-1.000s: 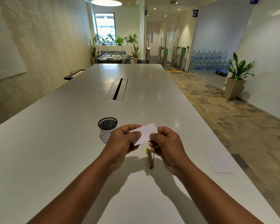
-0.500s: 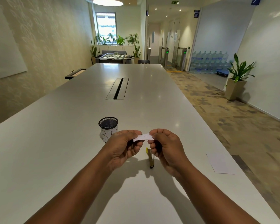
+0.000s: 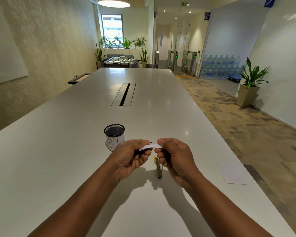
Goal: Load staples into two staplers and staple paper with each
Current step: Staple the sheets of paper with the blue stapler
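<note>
A small white piece of paper [image 3: 150, 146] is held edge-on above the table, level between both hands. My left hand [image 3: 130, 156] pinches its left end and my right hand [image 3: 174, 156] pinches its right end. Below the hands, a slim stapler [image 3: 158, 167] with a yellow tip lies on the white table [image 3: 58, 159], partly hidden by my right hand. I see no second stapler and no staples in view.
A black mesh cup [image 3: 114, 136] with a white label stands just beyond my left hand. A white sheet of paper [image 3: 231, 173] lies near the table's right edge. A cable slot [image 3: 124, 94] runs down the table's middle.
The paper was tilted up showing its face; both hands have turned it flat, so only its edge shows. The hands stayed in place above the stapler.
</note>
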`<state>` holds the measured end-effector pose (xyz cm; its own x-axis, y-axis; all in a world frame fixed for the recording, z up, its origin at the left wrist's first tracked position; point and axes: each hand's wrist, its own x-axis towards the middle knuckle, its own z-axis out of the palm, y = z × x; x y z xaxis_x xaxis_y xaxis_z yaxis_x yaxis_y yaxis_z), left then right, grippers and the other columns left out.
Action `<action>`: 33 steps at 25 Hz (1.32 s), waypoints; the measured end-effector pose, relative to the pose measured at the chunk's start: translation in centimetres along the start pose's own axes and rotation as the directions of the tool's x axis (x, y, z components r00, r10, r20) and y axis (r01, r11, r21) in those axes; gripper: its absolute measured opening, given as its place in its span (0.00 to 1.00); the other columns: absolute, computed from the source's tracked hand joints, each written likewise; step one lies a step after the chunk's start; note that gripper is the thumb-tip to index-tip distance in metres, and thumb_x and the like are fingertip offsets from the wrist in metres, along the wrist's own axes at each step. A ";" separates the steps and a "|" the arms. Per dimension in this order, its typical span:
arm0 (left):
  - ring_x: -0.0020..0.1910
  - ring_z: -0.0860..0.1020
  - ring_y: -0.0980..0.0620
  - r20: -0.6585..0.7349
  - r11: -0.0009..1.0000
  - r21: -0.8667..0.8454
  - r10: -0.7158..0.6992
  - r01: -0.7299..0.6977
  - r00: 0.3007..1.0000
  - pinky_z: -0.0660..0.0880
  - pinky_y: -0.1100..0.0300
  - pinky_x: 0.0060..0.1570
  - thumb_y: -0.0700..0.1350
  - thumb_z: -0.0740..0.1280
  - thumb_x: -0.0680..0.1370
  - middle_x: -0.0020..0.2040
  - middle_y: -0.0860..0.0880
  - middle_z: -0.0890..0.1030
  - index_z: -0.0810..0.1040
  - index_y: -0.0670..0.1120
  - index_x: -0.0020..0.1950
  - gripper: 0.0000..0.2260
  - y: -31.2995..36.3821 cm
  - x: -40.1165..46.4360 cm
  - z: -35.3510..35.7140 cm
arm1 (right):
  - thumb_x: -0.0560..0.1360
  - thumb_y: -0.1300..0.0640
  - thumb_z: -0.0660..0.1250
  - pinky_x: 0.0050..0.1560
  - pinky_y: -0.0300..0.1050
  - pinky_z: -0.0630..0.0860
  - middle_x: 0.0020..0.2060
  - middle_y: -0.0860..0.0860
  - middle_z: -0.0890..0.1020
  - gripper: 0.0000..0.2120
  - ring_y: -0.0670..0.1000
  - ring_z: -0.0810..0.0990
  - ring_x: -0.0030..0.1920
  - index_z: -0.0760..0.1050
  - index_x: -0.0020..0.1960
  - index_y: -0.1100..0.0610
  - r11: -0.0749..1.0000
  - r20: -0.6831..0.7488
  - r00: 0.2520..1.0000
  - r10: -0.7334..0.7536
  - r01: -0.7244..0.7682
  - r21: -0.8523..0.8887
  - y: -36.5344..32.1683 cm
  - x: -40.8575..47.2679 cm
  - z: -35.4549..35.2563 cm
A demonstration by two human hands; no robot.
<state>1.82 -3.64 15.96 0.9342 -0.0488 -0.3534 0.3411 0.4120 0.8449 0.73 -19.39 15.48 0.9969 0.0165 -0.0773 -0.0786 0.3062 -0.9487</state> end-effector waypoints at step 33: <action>0.32 0.81 0.52 0.028 0.993 0.114 -0.012 0.008 1.000 0.79 0.62 0.32 0.32 0.73 0.73 0.37 0.43 0.83 0.83 0.38 0.55 0.11 -0.9 1.0 -0.4 | 0.79 0.68 0.60 0.32 0.42 0.74 0.30 0.53 0.80 0.11 0.48 0.76 0.30 0.81 0.52 0.62 0.969 0.032 0.997 -0.070 0.076 -0.235 1.1 0.2 -0.5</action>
<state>2.40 -3.73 14.69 0.9328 -0.0793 -0.3517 0.3586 0.3052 0.8822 0.87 -19.49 14.29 0.9997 0.0252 -0.0006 -0.0024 0.0738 -0.9973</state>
